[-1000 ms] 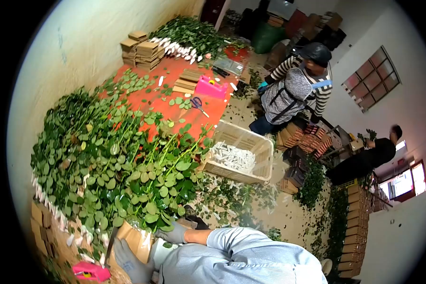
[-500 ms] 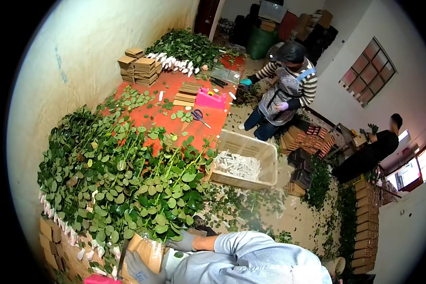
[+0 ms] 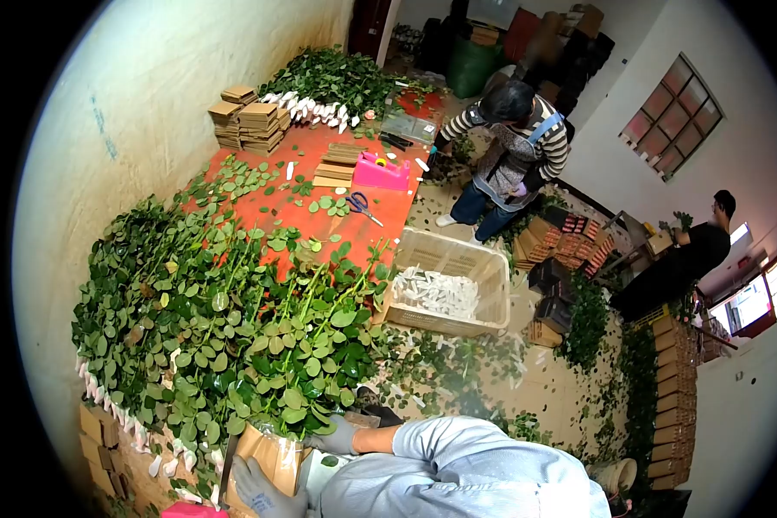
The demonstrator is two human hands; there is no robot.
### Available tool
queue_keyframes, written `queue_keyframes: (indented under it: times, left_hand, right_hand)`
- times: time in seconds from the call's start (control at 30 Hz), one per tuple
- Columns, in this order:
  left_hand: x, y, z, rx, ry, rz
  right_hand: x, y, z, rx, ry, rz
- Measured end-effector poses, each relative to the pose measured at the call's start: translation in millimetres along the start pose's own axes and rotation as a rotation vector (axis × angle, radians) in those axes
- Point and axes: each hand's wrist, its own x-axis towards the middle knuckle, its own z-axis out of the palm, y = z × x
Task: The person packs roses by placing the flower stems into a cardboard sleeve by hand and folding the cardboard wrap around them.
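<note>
My left hand (image 3: pixel 268 489), in a grey glove, lies over a sheet of brown cardboard (image 3: pixel 272 453) at the bottom of the view, its fingers stretched out along the sheet. Clear plastic glints at the cardboard's upper end. My right hand (image 3: pixel 340 434), also gloved in grey, is beside the sheet's upper right corner, against the leaves. Its fingertips are partly hidden, so its grip is unclear. Just above both hands spreads a large heap of leafy green stems (image 3: pixel 233 345). White-wrapped heads (image 3: pixel 134 432) stick out along the heap's lower left edge.
A red table (image 3: pixel 319 229) carries scissors (image 3: pixel 360 205), a pink tape dispenser (image 3: pixel 382 173) and cardboard stacks (image 3: pixel 250 125). Beside it stands a crate (image 3: pixel 449 281) of white pieces. One person (image 3: pixel 514 147) stands across the table, another (image 3: pixel 682 259) farther right. Leaves litter the floor.
The view has shifted slightly. The person across the table has bent the head lower and drawn in the arms. My hands stay almost in place on the cardboard and by the leaves.
</note>
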Motion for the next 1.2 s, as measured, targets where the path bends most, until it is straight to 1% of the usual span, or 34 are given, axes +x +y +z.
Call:
queue_keyframes:
  times: [0.03, 0.1, 0.17, 0.23, 0.3, 0.37, 0.43, 0.5, 0.57, 0.63, 0.73, 0.87, 1.0, 1.07, 1.13, 1.2]
  left_hand:
    - [-0.1, -1.5, 1.1, 0.005, -0.005, 0.003]
    - [-0.1, -2.3, 2.8, 0.012, -0.01, 0.006]
    - [-0.4, -2.6, 3.0, -0.029, 0.006, 0.012]
    - [0.6, 0.5, -0.3, -0.024, -0.006, 0.002]
    - [-0.6, 0.5, -0.6, -0.018, -0.021, -0.01]
    - [-0.9, -1.5, 2.6, -0.04, 0.03, 0.028]
    - [-0.4, 0.8, -1.1, -0.038, 0.022, 0.025]
    - [-0.3, 1.8, -3.7, -0.035, 0.013, 0.022]
    - [-0.3, 2.2, -3.0, -0.038, 0.008, 0.019]
    - [-0.8, 1.5, 0.6, -0.035, 0.026, 0.027]
    - [-0.5, -0.6, 3.0, -0.032, 0.04, 0.037]
    - [-2.0, -1.8, 6.9, -0.015, 0.054, 0.035]
    - [-3.4, -2.9, 9.1, -0.008, 0.081, 0.044]
    - [-2.6, 2.1, 1.9, 0.002, 0.041, 0.017]
    - [-0.2, 3.6, 0.7, -0.038, 0.024, 0.001]
    - [0.5, 2.0, 3.7, -0.078, 0.007, -0.016]
  right_hand:
    - [1.1, -2.2, -4.2, 0.003, 0.001, -0.001]
    - [3.6, -5.1, -15.5, -0.051, -0.14, 0.098]
    - [4.1, -5.0, -14.5, -0.027, -0.142, 0.098]
    - [4.1, -8.5, -17.3, 0.0, -0.152, 0.155]
    - [3.8, -4.8, -13.7, 0.024, -0.144, 0.15]
    - [4.4, 1.5, -8.9, 0.048, -0.135, 0.144]
    - [6.0, 6.8, -3.0, -0.016, -0.107, 0.114]
    - [6.4, 4.6, -5.8, -0.038, -0.122, 0.137]
    - [5.8, -8.9, -23.9, -0.017, -0.162, 0.212]
    - [6.2, -1.0, -15.3, -0.017, -0.143, 0.206]
    - [6.3, 1.2, -12.2, -0.018, -0.147, 0.266]
    - [9.8, 5.3, -8.6, -0.083, -0.145, 0.252]
    - [13.3, 15.8, -1.2, -0.156, -0.192, 0.254]
    - [14.4, 18.3, 1.4, -0.193, -0.201, 0.237]
    - [17.3, 21.8, 2.6, -0.199, -0.299, 0.284]
    - [14.6, 8.5, -11.9, -0.193, -0.3, 0.282]
